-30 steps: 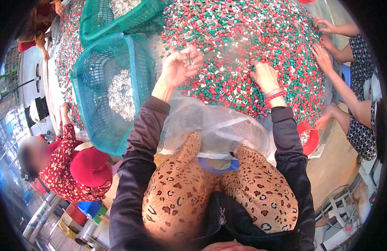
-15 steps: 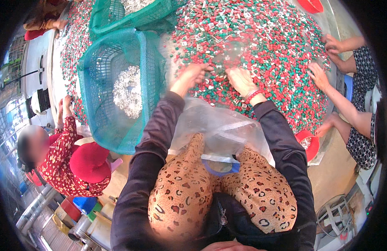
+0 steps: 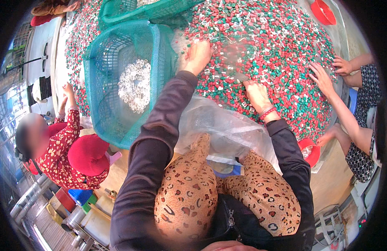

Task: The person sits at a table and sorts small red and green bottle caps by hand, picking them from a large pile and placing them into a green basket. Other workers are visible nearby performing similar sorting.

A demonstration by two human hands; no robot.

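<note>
A wide heap of small red and green pellets [image 3: 281, 54] mixed with white and clear plastic pieces lies under both my hands. My left hand [image 3: 199, 57] is closed like a fist above the heap's near-left edge, beside the basket; whatever is in it is hidden. Lower and to the right, my right hand [image 3: 257, 97], with a red bead bracelet at the wrist, has its fingers curled down to the pellets. Its fingertips look pinched, their contents too small to make out. In the teal mesh-lined basket [image 3: 99, 69] lies a pile of clear plastic pieces [image 3: 135, 85].
Another green mesh-covered basket [image 3: 131, 14] stands behind. Red bowls sit at the near right [image 3: 314, 155] and far right [image 3: 325, 12]. A co-worker's hand [image 3: 321, 78] reaches in from the right; a person in a red patterned shirt [image 3: 57, 150] sits at left. Plastic sheeting [image 3: 227, 121] hangs over my knees.
My left hand has moved up and away, its fingers now closed. My right hand has come slightly nearer and to the right. The whole view has shifted a little.
</note>
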